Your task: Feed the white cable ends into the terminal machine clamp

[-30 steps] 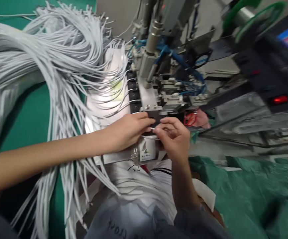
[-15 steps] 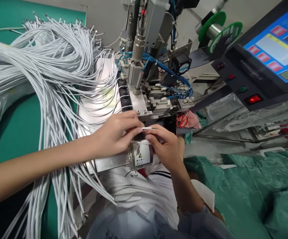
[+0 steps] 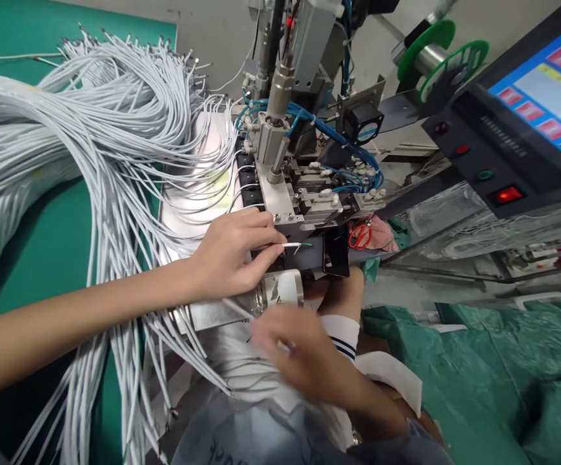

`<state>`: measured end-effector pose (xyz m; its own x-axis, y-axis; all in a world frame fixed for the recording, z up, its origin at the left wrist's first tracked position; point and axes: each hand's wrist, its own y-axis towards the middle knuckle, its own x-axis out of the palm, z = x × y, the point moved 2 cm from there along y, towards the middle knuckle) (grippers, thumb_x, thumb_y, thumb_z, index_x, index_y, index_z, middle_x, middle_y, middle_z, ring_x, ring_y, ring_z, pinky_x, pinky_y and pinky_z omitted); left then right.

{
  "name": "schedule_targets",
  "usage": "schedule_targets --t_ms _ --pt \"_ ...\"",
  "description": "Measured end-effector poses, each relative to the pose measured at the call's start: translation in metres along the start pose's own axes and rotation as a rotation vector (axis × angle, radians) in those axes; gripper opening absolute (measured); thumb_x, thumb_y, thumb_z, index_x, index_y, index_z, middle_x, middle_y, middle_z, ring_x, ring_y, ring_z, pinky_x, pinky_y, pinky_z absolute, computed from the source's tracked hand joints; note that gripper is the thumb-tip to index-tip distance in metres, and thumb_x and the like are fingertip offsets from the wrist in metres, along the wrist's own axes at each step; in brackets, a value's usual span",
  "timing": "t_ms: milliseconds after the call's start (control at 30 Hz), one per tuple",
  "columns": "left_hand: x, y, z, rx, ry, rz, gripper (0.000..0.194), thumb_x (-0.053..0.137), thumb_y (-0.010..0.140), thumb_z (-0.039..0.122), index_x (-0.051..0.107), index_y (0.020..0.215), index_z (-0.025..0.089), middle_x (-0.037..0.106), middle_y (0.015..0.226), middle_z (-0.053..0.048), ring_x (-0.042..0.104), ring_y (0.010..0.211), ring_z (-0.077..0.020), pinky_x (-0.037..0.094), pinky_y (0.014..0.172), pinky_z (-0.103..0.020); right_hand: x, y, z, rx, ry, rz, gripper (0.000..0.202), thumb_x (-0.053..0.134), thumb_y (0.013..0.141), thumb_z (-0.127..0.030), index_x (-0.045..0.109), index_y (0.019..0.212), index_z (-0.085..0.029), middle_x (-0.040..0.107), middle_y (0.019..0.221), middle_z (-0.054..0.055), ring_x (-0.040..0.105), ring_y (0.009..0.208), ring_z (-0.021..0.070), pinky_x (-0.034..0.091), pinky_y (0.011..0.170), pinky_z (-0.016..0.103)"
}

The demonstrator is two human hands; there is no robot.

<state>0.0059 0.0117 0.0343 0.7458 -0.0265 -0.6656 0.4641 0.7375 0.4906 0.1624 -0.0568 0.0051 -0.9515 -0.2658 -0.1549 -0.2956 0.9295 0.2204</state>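
Note:
My left hand (image 3: pixel 236 252) pinches a white cable (image 3: pixel 290 245) between thumb and forefinger, just in front of the machine (image 3: pixel 273 187). Beyond the fingertips, the cable's stripped end points right and shows thin inner wires, one of them green. Lower down, over my lap, my right hand (image 3: pixel 304 355) is blurred by motion, its fingers curled. Another white cable length (image 3: pixel 237 309) runs into those fingers. Between the hands sits a clear-wrapped cylinder with a white label (image 3: pixel 284 287). Several white cables lead into the black slots (image 3: pixel 247 174) on the machine's left side.
A large bundle of white cables (image 3: pixel 115 123) covers the green tabletop (image 3: pixel 13 239) on the left. To the right are a black tray (image 3: pixel 337 252), red-handled scissors (image 3: pixel 359 235), a pink cloth (image 3: pixel 381 234) and a control screen (image 3: pixel 546 90). Green sheeting (image 3: pixel 474 361) lies lower right.
My right hand has left the cable's stripped end and dropped toward my lap, with a white cable length at its fingers. My left hand keeps its pinch. The view has shifted slightly.

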Motion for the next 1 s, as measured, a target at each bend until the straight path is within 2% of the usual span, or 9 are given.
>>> schedule_targets --t_ms 33,100,200,300,400,600,733,900,1000 --pt "0.001 0.0 -0.001 0.001 -0.006 -0.006 0.016 0.05 0.084 0.016 0.064 0.077 0.013 0.053 0.066 -0.001 0.047 0.062 -0.0118 0.036 0.057 -0.025 -0.003 0.008 0.004 -0.003 -0.117 0.012 0.014 0.054 0.085 -0.023 0.066 0.078 -0.019 0.058 0.064 0.0 0.049 0.058 0.011 0.042 0.054 0.023" --pt "0.003 -0.001 -0.002 -0.016 -0.053 -0.038 0.017 0.049 0.086 0.016 0.065 0.079 0.013 0.054 0.067 -0.001 0.048 0.062 -0.0109 0.036 0.057 -0.024 -0.013 0.024 0.014 0.111 -0.034 0.222 0.015 0.056 0.084 -0.028 0.066 0.089 -0.018 0.06 0.069 0.001 0.05 0.057 0.0098 0.043 0.053 0.023" --pt "0.005 -0.002 -0.004 -0.05 -0.122 -0.087 0.018 0.048 0.086 0.015 0.066 0.085 0.013 0.055 0.07 -0.002 0.05 0.062 -0.0096 0.038 0.056 -0.022 -0.02 0.041 0.019 0.125 0.053 0.346 0.017 0.062 0.08 -0.031 0.069 0.089 -0.018 0.06 0.07 0.001 0.051 0.056 0.0094 0.044 0.053 0.024" --pt "0.008 -0.002 -0.004 -0.056 -0.15 -0.116 0.019 0.048 0.086 0.015 0.066 0.089 0.013 0.059 0.073 -0.003 0.052 0.064 -0.0098 0.039 0.057 -0.021 -0.019 0.045 0.015 0.05 -0.026 0.368 0.011 0.063 0.078 -0.026 0.071 0.08 -0.02 0.062 0.071 0.001 0.054 0.06 0.0109 0.045 0.057 0.025" --pt "0.009 -0.002 -0.005 -0.04 -0.148 -0.099 0.018 0.05 0.084 0.013 0.067 0.087 0.013 0.06 0.07 -0.002 0.052 0.062 -0.0096 0.04 0.057 -0.021 -0.017 0.043 0.011 0.028 -0.169 0.372 0.012 0.062 0.078 -0.024 0.072 0.081 -0.02 0.065 0.074 0.002 0.057 0.064 0.0125 0.045 0.057 0.025" --pt "0.013 -0.003 -0.008 -0.044 -0.118 -0.07 0.014 0.055 0.08 0.01 0.068 0.078 0.014 0.057 0.064 0.0 0.05 0.058 -0.0082 0.038 0.054 -0.02 -0.024 0.047 0.002 0.066 -0.317 0.265 0.013 0.062 0.078 -0.023 0.072 0.072 -0.017 0.065 0.067 0.002 0.051 0.054 0.01 0.039 0.049 0.023" --pt "0.015 -0.003 -0.009 -0.073 -0.121 -0.057 0.012 0.057 0.077 0.007 0.066 0.073 0.013 0.054 0.061 0.002 0.046 0.055 -0.0071 0.036 0.052 -0.019 -0.023 0.051 0.006 0.124 -0.229 0.207 0.016 0.062 0.076 -0.025 0.067 0.066 -0.015 0.059 0.06 0.0 0.046 0.049 0.0087 0.034 0.044 0.021" --pt "0.017 -0.004 -0.011 -0.205 -0.231 -0.05 0.012 0.06 0.073 0.007 0.059 0.063 0.013 0.051 0.057 0.004 0.044 0.053 -0.0063 0.035 0.051 -0.019 -0.009 0.05 0.02 0.091 -0.036 0.32 0.02 0.059 0.077 -0.027 0.062 0.061 -0.015 0.054 0.059 0.0 0.046 0.053 0.0102 0.035 0.047 0.023" --pt "0.018 -0.004 -0.012 -0.223 -0.266 -0.051 0.012 0.061 0.073 0.008 0.058 0.062 0.013 0.05 0.057 0.004 0.044 0.053 -0.0062 0.034 0.05 -0.019 0.0 0.047 0.025 0.053 -0.012 0.378 0.02 0.059 0.08 -0.026 0.064 0.064 -0.015 0.053 0.06 0.001 0.047 0.055 0.011 0.036 0.049 0.024"
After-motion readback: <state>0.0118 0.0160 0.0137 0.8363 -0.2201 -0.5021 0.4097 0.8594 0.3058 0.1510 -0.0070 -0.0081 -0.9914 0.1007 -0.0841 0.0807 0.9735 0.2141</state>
